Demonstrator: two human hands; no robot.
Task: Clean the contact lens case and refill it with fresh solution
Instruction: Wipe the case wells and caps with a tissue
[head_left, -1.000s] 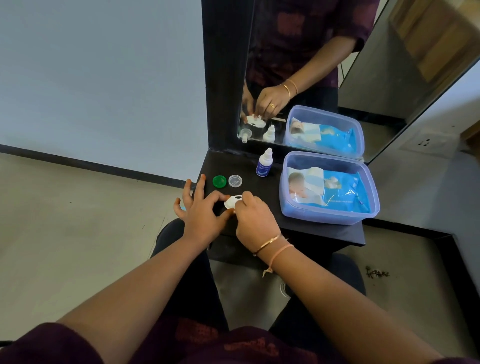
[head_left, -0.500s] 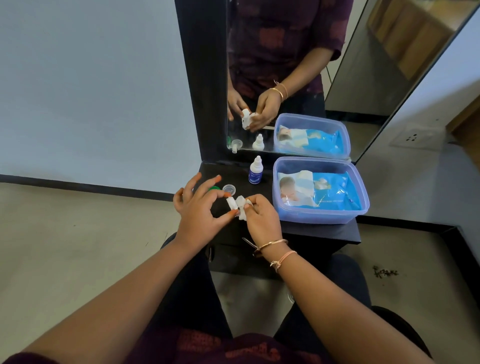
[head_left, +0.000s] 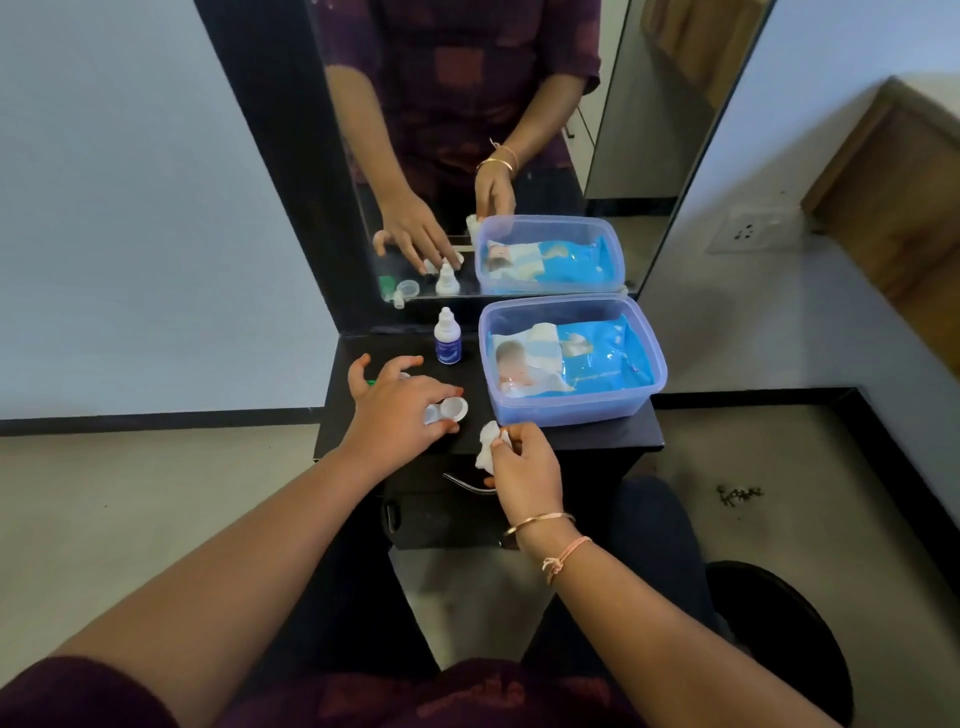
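The white contact lens case (head_left: 451, 409) lies flat on the black table (head_left: 571, 441), both wells uncapped. My left hand (head_left: 397, 410) rests over its left well, thumb and fingers pinching the case. My right hand (head_left: 524, 470) hovers at the table's front edge, closed on a crumpled white tissue (head_left: 487, 447), a little to the right of the case. A small solution bottle (head_left: 448, 336) with a blue label stands upright behind the case. The two caps are mostly hidden behind my left hand; only a green sliver (head_left: 371, 382) shows.
A clear blue plastic box (head_left: 571, 410) holding a blue wipes pack fills the table's right half. A mirror (head_left: 467, 156) stands at the table's back edge. A metal drawer handle (head_left: 462, 483) sits under the front edge. Floor lies on both sides.
The case was held up between both hands with the tissue against it. Now it lies on the table under my left hand, and my right hand has drawn back right with the tissue.
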